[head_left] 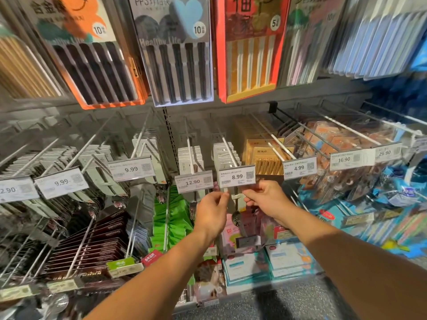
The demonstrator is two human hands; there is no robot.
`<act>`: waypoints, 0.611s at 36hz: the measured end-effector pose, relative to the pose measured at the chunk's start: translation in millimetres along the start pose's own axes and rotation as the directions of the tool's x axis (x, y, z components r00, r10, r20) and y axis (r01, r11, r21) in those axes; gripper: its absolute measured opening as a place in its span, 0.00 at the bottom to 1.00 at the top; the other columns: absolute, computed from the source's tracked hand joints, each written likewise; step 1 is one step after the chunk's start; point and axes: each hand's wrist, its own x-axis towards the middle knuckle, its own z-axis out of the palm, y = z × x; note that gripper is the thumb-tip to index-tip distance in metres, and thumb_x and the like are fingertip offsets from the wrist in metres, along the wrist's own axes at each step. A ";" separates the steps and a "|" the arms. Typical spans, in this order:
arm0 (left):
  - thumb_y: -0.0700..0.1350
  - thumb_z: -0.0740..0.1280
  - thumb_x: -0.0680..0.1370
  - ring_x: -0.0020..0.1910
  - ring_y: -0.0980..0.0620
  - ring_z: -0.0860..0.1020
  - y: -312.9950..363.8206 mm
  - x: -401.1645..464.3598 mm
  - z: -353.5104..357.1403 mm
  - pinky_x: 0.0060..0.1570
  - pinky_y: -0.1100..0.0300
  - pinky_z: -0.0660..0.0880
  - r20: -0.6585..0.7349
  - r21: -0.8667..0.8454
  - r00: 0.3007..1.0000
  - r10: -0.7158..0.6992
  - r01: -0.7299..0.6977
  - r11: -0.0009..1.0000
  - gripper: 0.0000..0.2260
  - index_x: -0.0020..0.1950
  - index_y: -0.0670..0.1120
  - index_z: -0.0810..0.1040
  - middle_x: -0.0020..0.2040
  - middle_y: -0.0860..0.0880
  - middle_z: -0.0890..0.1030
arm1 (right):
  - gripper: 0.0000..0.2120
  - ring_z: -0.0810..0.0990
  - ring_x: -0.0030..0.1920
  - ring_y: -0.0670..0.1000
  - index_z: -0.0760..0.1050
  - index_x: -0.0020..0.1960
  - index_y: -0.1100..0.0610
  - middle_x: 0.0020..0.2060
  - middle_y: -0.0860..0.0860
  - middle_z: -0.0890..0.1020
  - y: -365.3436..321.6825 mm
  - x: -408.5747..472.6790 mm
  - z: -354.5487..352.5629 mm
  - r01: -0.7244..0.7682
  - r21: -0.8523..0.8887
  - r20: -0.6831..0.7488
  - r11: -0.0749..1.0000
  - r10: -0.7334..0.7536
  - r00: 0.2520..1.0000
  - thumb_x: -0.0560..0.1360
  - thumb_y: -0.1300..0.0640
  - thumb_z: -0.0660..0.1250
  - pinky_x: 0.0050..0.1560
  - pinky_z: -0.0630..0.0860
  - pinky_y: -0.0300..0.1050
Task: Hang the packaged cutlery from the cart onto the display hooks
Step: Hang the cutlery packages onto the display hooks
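Threading a carded steel spoon pack [235,205] onto the white wire display hook [227,148] tagged 8.99.
Left hand [213,212] and right hand [265,197] each pinch its top corners, just under the white price label [236,176] — next, find the hook tip — slide back.

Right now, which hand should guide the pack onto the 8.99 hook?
Left, probably. The left hand pinches the spoon pack just beneath the 8.99 tag, nearest the hook tip; the right hand steadies its other edge.

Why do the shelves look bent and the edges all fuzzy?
Head view: the wide-angle lens bows the hooks and packs outward; the blue packs at top right are smeared with blur, while the 8.99 price tag by the left hand and right hand reads sharp.
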 end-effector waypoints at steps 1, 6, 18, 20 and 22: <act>0.52 0.59 0.84 0.24 0.61 0.66 -1.6 0.6 0.2 0.30 0.62 0.65 0.000 0.013 1.000 0.000 0.000 1.000 0.16 0.45 0.46 0.82 0.18 0.59 0.69 | 0.06 0.83 0.39 0.49 0.81 0.48 0.52 0.37 0.51 0.85 0.7 1.2 0.2 -0.006 0.009 0.014 1.000 0.006 1.000 0.76 0.62 0.71 0.48 0.81 0.45; 0.54 0.59 0.83 0.33 0.47 0.78 -3.2 2.5 -0.8 0.41 0.52 0.78 -0.046 0.103 0.997 0.059 -0.054 0.993 0.19 0.47 0.43 0.83 0.33 0.51 0.80 | 0.07 0.86 0.44 0.53 0.80 0.46 0.51 0.40 0.52 0.86 1.3 4.7 -0.9 -0.004 -0.005 0.028 1.000 0.004 1.000 0.75 0.63 0.72 0.52 0.82 0.49; 0.50 0.59 0.84 0.40 0.48 0.81 1.1 8.3 5.9 0.46 0.50 0.79 -0.102 0.184 0.989 0.109 -0.089 0.979 0.15 0.54 0.45 0.84 0.42 0.49 0.85 | 0.09 0.83 0.40 0.52 0.81 0.55 0.61 0.39 0.55 0.85 -7.2 10.7 -3.6 -0.026 -0.087 -0.021 0.996 0.024 0.999 0.77 0.68 0.67 0.49 0.83 0.49; 0.52 0.58 0.84 0.48 0.46 0.81 1.0 7.9 7.6 0.53 0.51 0.79 -0.096 0.172 0.994 0.055 -0.037 0.984 0.16 0.59 0.44 0.81 0.50 0.46 0.85 | 0.10 0.85 0.41 0.52 0.80 0.54 0.59 0.39 0.54 0.85 -7.2 12.7 -0.3 -0.053 -0.112 -0.037 0.992 0.049 0.998 0.77 0.69 0.67 0.53 0.82 0.51; 0.51 0.57 0.84 0.54 0.44 0.80 -4.1 8.2 8.7 0.57 0.50 0.78 -0.078 0.218 0.997 0.012 0.005 0.976 0.16 0.63 0.44 0.77 0.57 0.44 0.82 | 0.10 0.86 0.41 0.49 0.80 0.50 0.53 0.42 0.52 0.86 -9.0 14.5 3.6 -0.071 -0.137 -0.054 0.988 0.064 0.996 0.75 0.68 0.69 0.53 0.82 0.50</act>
